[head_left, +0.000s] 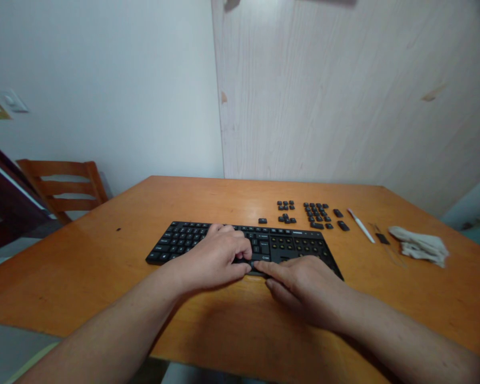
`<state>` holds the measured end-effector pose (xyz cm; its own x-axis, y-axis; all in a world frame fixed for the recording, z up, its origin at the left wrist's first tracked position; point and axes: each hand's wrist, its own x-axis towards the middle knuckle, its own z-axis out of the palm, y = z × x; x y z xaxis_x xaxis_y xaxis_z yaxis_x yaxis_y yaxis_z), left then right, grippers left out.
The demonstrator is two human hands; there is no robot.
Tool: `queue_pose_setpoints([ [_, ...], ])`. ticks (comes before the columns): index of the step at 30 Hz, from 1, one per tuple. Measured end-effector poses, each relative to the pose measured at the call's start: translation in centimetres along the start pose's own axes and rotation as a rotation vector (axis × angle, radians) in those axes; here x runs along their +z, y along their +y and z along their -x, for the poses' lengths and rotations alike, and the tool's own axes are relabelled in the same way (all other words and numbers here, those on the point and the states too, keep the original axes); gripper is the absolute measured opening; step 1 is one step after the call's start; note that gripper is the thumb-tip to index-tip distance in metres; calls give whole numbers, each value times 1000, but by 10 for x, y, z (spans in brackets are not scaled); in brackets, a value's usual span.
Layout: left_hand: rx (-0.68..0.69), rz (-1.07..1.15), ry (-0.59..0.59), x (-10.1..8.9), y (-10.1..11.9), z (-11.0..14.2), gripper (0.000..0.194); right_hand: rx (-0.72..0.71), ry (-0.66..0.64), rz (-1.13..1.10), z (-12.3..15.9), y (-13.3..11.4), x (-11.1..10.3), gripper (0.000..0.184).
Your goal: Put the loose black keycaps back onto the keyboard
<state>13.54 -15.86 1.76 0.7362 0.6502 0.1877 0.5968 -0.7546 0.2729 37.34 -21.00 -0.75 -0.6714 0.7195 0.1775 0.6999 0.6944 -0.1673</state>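
Observation:
A black keyboard (170, 241) lies on the wooden table. Its right-hand sections show bare sockets without keycaps; the letter keys on the left are in place. My left hand (216, 257) rests over the middle of the keyboard with curled fingers, its thumb at the front edge beside a bottom-row key. From the right, the stretched index finger of my right hand (308, 282) touches that same spot, with its thumb lower and apart. Whether a key is loose between the two hands is hidden. Behind the keyboard lies a single loose keycap (263, 221).
Several loose keycaps (312, 205) sit in grouped rows at the back right. Beyond them are a white pen (360, 225), a small dark tool with thin wires (382, 238) and a crumpled pale cloth (419, 245). A wooden chair (70, 186) stands at the left.

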Motion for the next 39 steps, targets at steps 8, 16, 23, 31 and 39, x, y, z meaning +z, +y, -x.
queue_pose_setpoints([
  [8, 21, -6, -3, -1, -2, -1, 7, -1, 13, 3, 0, -1, 0, 41],
  [16, -7, 23, 0, 0, -3, -1, 7, 23, -2, 4, -1, 0, 1, 41],
  [23, -4, 16, -1, 1, -4, -2, 6, 14, 9, 6, -1, 0, 2, 42],
  [31, -25, 6, 2, 2, -4, -2, 8, -2, 24, 42, -1, -1, 3, 44],
  [39, -27, 15, 11, 5, 0, -4, 7, 16, 26, 37, 0, -1, -1, 39],
])
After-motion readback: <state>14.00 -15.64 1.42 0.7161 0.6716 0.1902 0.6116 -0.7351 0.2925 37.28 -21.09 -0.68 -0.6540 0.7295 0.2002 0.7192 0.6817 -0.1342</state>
